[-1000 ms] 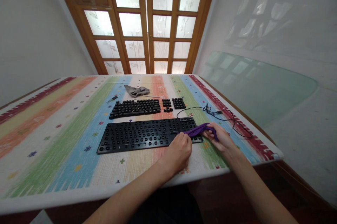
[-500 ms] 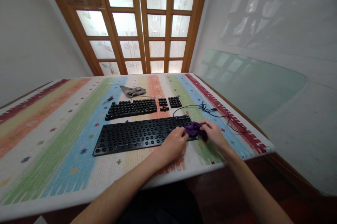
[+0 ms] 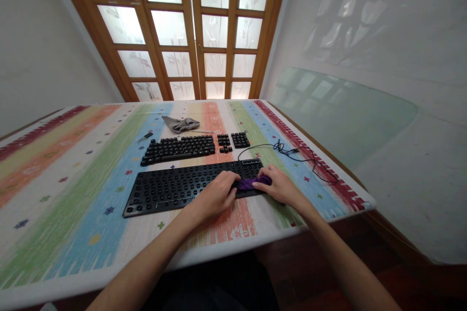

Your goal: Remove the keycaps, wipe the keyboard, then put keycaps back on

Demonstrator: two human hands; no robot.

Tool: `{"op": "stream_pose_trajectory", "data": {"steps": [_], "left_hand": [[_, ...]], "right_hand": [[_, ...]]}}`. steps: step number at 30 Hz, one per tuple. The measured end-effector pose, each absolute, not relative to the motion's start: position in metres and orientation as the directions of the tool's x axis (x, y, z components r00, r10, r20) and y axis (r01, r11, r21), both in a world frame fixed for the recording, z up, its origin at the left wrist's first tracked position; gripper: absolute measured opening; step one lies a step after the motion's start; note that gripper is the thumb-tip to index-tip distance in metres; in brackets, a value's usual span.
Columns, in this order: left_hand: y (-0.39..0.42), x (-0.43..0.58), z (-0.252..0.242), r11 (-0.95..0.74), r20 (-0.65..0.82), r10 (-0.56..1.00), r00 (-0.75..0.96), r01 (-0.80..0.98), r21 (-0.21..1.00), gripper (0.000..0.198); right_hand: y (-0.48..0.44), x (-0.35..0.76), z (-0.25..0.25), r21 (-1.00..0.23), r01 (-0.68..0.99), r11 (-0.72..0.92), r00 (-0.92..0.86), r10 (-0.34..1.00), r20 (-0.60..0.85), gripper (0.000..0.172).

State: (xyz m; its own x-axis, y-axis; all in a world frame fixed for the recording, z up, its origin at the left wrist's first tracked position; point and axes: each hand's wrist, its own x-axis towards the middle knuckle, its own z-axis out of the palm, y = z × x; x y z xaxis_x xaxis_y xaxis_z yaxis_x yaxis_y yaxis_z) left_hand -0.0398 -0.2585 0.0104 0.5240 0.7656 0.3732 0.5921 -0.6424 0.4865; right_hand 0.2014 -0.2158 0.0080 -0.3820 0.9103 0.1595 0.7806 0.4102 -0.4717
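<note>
A black keyboard base [image 3: 175,187] with its keycaps off lies near the table's front edge. My right hand [image 3: 275,187] presses a bunched purple cloth [image 3: 248,183] onto the base's right end, fingers curled over it. My left hand [image 3: 215,196] rests on the base just left of the cloth, fingers bent and touching its edge. Behind the base the removed black keycaps [image 3: 178,147] are laid out in keyboard order, with two smaller groups [image 3: 233,140] to their right.
A grey cloth [image 3: 180,124] lies behind the keycaps, a small dark tool [image 3: 146,136] to their left. The keyboard's black cable [image 3: 295,153] coils at the right. A striped colourful mat [image 3: 73,179] covers the table; its right edge [image 3: 328,165] is close.
The purple cloth, stretched out between both hands a second ago, is now bunched up. Both hands have moved left onto the keyboard base's right end.
</note>
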Motion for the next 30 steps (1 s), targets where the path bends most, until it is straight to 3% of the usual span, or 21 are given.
{"op": "stream_pose_trajectory", "data": {"steps": [8, 13, 20, 30], "left_hand": [[-0.274, -0.093, 0.01, -0.648, 0.388, 0.756, 0.527, 0.685, 0.333, 0.026], [-0.289, -0.13, 0.005, -0.591, 0.418, 0.784, 0.459, 0.758, 0.275, 0.026], [-0.318, -0.196, -0.008, -0.405, 0.483, 0.839, 0.252, 0.881, 0.244, 0.034], [-0.349, -0.271, -0.023, -0.141, 0.55, 0.835, 0.008, 0.969, 0.201, 0.048]], "right_hand": [[-0.199, 0.213, 0.016, -0.577, 0.701, 0.419, -0.467, 0.881, 0.072, 0.021], [-0.197, 0.218, 0.022, -0.639, 0.691, 0.338, -0.458, 0.889, -0.024, 0.024], [-0.196, 0.222, 0.027, -0.728, 0.647, 0.226, -0.456, 0.88, -0.132, 0.026], [-0.2, 0.219, 0.033, -0.77, 0.616, 0.167, -0.415, 0.899, -0.137, 0.017]]}}
